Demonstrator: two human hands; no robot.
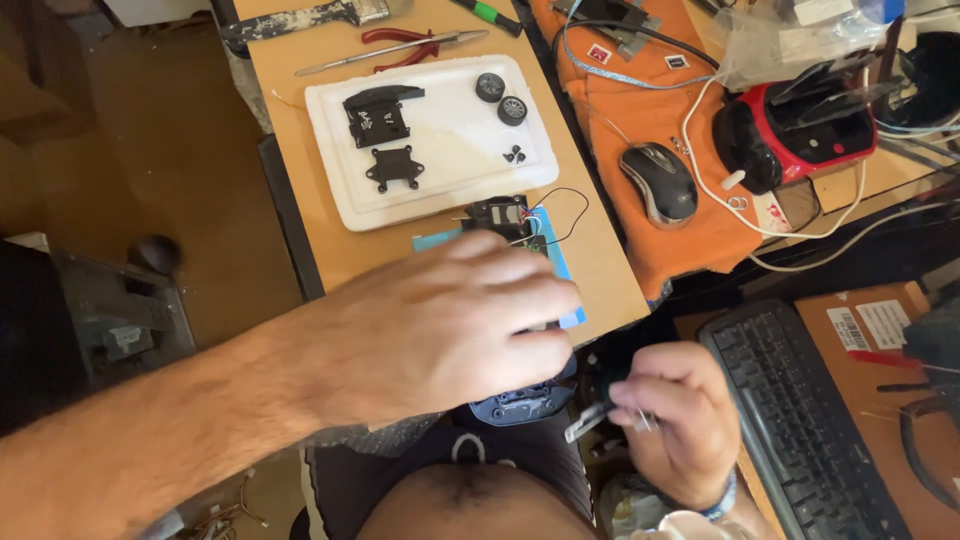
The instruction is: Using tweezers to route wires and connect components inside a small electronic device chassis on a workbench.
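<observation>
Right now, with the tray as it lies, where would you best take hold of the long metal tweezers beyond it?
Probably pinch the tweezers mid-shaft from above: they lie flat across the red pliers' handles, so the middle likely sits slightly raised off the wooden board.

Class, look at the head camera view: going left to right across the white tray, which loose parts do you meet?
On the white tray: black chassis piece, black flat bracket, two small black wheels, tiny black part.

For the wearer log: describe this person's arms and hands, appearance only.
Both arms are bare, with no sleeves or gloves. The left hand and its hairy forearm carry nothing. The right hand has a blue band at the wrist. No rings show.
</observation>
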